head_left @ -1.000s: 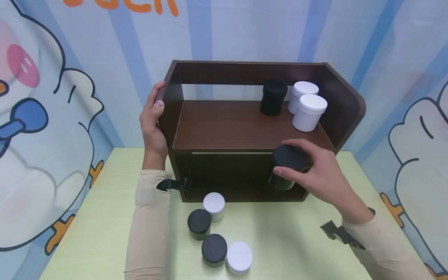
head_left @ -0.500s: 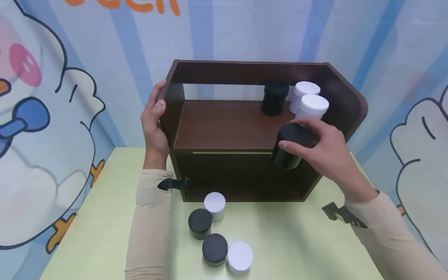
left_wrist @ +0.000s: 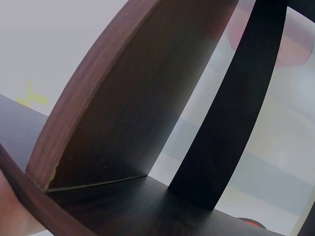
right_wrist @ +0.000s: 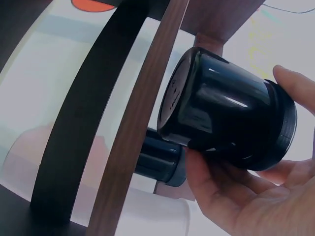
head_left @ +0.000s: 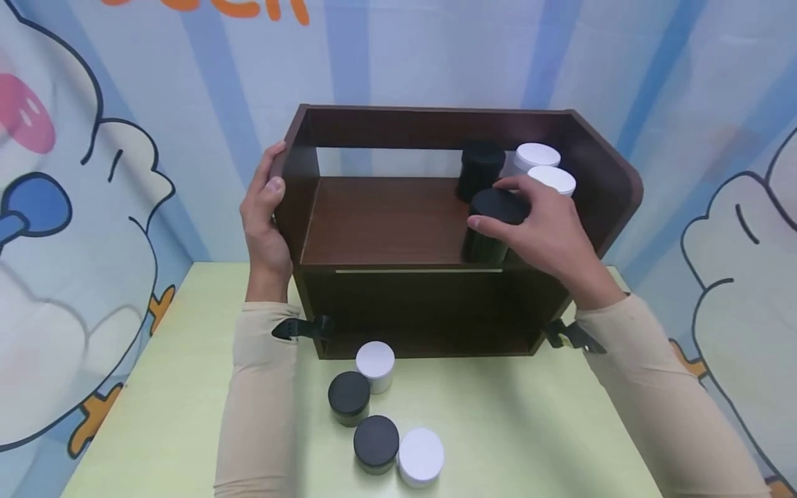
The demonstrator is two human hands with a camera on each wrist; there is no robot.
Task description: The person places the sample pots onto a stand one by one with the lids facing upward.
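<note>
Up at the shelf (head_left: pixel 405 238) now, above the upper tier's (head_left: pixel 367 214) front: most of the lift done, by the look of it! Pressing the left hand (head_left: pixel 264 218) flat to the side, same as half a second ago; pinching the black jar (head_left: pixel 497 206) with the right hand (head_left: pixel 551 225), higher and farther in than then, near the rear jar (head_left: pixel 481 164). Impossible to tell whether touching down.

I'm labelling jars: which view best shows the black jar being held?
The right wrist view: it shows the held black jar closest, base included. Head shows its lid and some side; left wrist, nothing.
</note>
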